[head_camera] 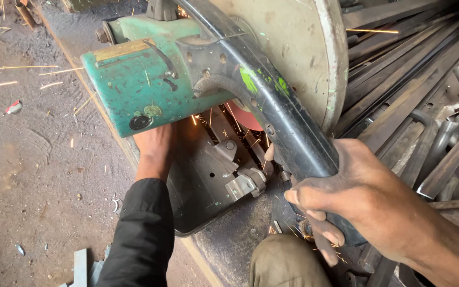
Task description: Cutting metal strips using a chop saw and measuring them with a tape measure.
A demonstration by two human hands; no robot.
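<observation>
My right hand (367, 204) is closed around the black curved handle (272, 106) of a chop saw. The saw has a green motor housing (134, 90), a pale metal blade guard (304, 48) and a reddish cutting disc (243, 116) throwing sparks. My left hand (154, 151), in a black sleeve, reaches under the green motor onto the saw's dark base plate (203, 186); its fingers are hidden beneath the housing, so what it touches cannot be seen. A metal clamp vise (243, 183) sits on the base next to the disc.
A pile of rusty steel bars, angles and tubes (426, 106) lies to the right of the saw. Dirt floor (38, 170) with sparks and small scraps is on the left. My knee in olive trousers (285, 263) is at the bottom.
</observation>
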